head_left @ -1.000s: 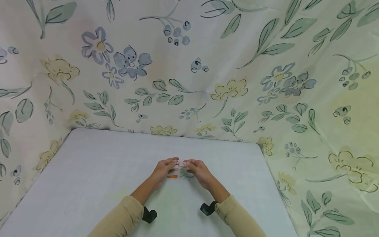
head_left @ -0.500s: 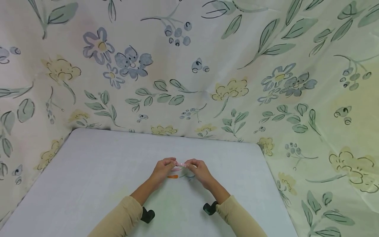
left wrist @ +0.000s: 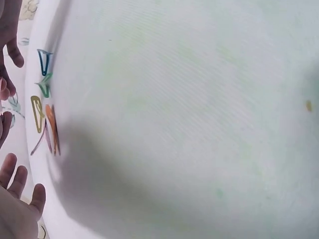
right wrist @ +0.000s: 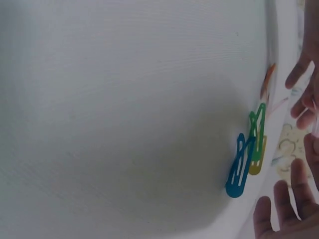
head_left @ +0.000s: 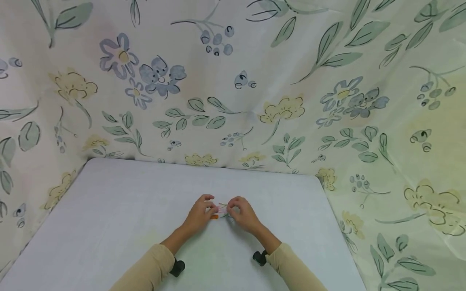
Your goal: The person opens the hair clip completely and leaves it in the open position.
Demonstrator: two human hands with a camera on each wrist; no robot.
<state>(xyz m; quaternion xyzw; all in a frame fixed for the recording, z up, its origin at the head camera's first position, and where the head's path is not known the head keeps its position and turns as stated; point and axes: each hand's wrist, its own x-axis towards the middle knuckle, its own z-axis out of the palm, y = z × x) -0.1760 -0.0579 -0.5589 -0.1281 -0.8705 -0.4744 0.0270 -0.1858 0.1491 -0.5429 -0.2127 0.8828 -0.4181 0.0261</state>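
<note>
Over the table's middle, my left hand (head_left: pixel 198 214) and right hand (head_left: pixel 244 214) face each other, fingertips meeting at a small pink hair clip (head_left: pixel 221 210). My right thumb and index finger pinch its right side; my left thumb and a finger hold its left side, other left fingers spread away. At the edge of the right wrist view, a sliver of the pink hair clip (right wrist: pixel 315 130) shows between the fingertips. Below the hands lie snap hair clips: blue (right wrist: pixel 239 169), green (right wrist: pixel 257 132), yellow (left wrist: pixel 37 114), orange (left wrist: pixel 52 129) and a thin pinkish one (left wrist: pixel 39 139).
The white tabletop (head_left: pixel 127 202) spreads around the hands. A floral cloth (head_left: pixel 218 81) hangs behind the table and along its sides. Dark wrist cameras, left (head_left: pixel 177 268) and right (head_left: pixel 259 258), stick out inward from beige sleeves.
Both hands have come slightly down toward the body with the pink clip. The left index finger has lifted away, and the left hand now partly covers the orange clip.
</note>
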